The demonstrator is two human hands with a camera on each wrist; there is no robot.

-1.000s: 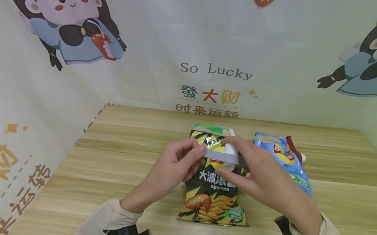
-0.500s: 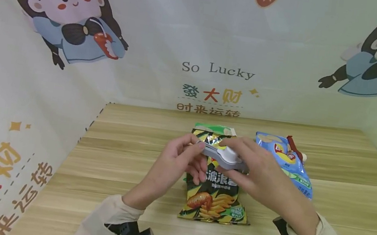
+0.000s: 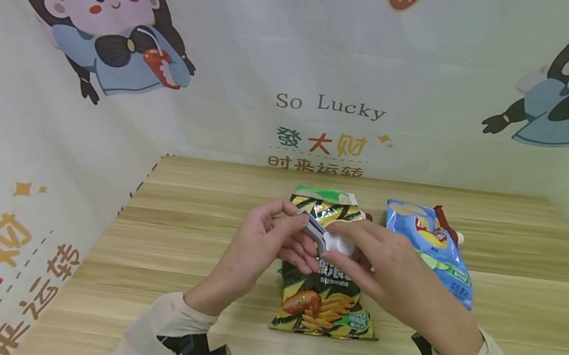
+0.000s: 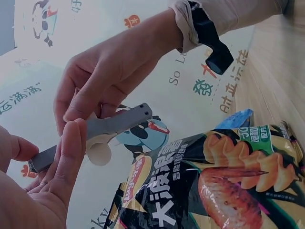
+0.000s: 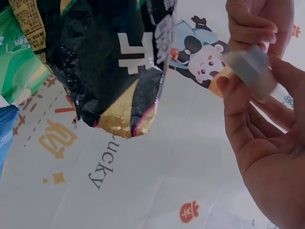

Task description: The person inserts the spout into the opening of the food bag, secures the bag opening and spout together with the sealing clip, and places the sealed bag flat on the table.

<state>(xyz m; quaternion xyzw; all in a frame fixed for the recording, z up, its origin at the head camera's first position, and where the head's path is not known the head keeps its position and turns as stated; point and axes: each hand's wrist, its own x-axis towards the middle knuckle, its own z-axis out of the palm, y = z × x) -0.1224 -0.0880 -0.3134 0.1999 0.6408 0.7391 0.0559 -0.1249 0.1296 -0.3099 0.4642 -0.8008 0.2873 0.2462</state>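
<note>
A grey bag clip (image 3: 314,231) with a white round spout cap (image 3: 342,244) is held above a black-and-yellow chip bag (image 3: 323,304). My left hand (image 3: 266,235) pinches one end of the clip between thumb and fingers. My right hand (image 3: 392,262) grips it around the white part. In the left wrist view the grey bar (image 4: 121,121) spans between both hands, with a round white piece (image 4: 99,153) below it. The right wrist view shows the clip blurred and mostly covered by fingers. The chip bag lies on the table under both hands.
To the right lies a blue chip bag (image 3: 426,237) with a dark red clip (image 3: 444,224) across its upper corner. A green bag (image 3: 323,194) shows from behind the black one. All rest on a wood-grain table (image 3: 192,213) backed by a printed cloth (image 3: 238,43).
The grey clip has turned in my hands, from level across to slanting down toward the right. My left fingers have spread under it. The bags stay where they were.
</note>
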